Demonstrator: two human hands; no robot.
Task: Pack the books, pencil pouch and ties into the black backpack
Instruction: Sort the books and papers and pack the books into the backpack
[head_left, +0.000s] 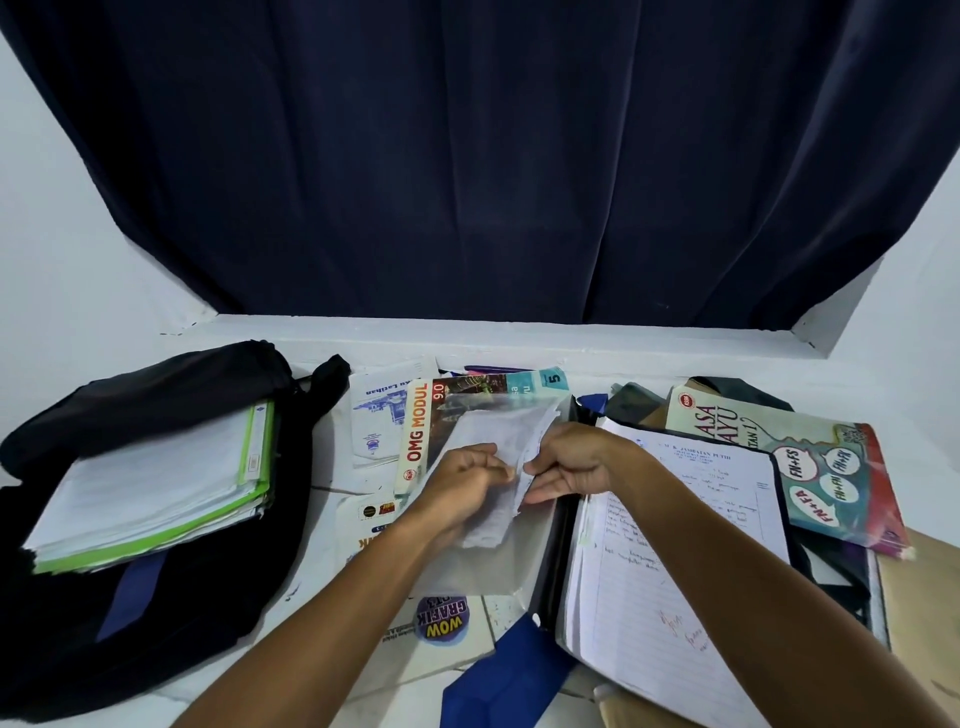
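Both hands (462, 480) slip folded papers (506, 441) into clear sleeve (488, 566)

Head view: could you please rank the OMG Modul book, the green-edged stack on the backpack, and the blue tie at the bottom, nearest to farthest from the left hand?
1. OMG Modul book, just behind the left hand.
2. Blue tie, below, near the front edge.
3. Green-edged stack, far left on the backpack.

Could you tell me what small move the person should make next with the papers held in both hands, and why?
Probably slide the crumpled white paper slips fully into the clear plastic sleeve. The left hand and right hand both pinch the slips, which lie partly over the sleeve. The black backpack lies open to the left with a green-edged stack of papers on it, ready for more.
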